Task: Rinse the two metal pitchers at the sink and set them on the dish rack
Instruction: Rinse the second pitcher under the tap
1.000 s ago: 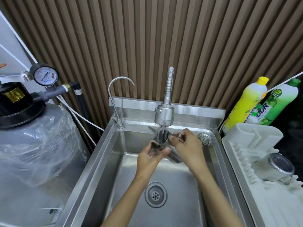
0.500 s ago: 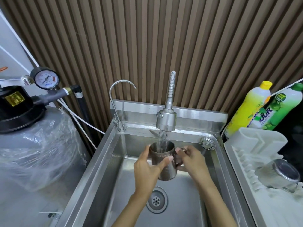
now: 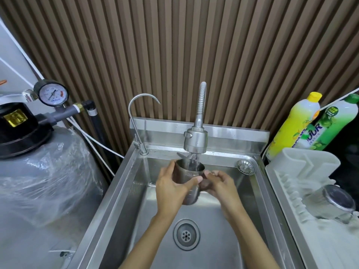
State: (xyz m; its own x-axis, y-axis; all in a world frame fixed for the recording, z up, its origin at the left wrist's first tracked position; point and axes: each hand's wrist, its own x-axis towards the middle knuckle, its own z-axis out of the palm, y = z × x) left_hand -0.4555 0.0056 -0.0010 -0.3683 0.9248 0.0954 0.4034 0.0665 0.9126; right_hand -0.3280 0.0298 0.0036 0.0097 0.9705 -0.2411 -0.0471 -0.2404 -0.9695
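A metal pitcher [image 3: 189, 176] stands upright above the steel sink [image 3: 124, 183], its mouth under the spray faucet [image 3: 195, 140]. Water runs from the faucet into it. My left hand [image 3: 171, 188] wraps around the pitcher's left side, thumb across the front. My right hand [image 3: 221, 184] grips its right side, where the handle is hidden by my fingers. A second metal pitcher [image 3: 334, 203] lies on its side on the white dish rack [image 3: 291, 191] at the right.
A thin gooseneck tap [image 3: 136, 121] rises at the sink's back left. A loose strainer [image 3: 245, 167] sits at the back right corner, the drain [image 3: 186, 234] in the basin floor. Two detergent bottles [image 3: 295, 125] stand behind the rack. A wrapped tank [image 3: 38, 171] with a gauge stands left.
The pitcher went from tilted on its side under the stream to upright, with water filling it. Both hands shifted lower and stayed on it.
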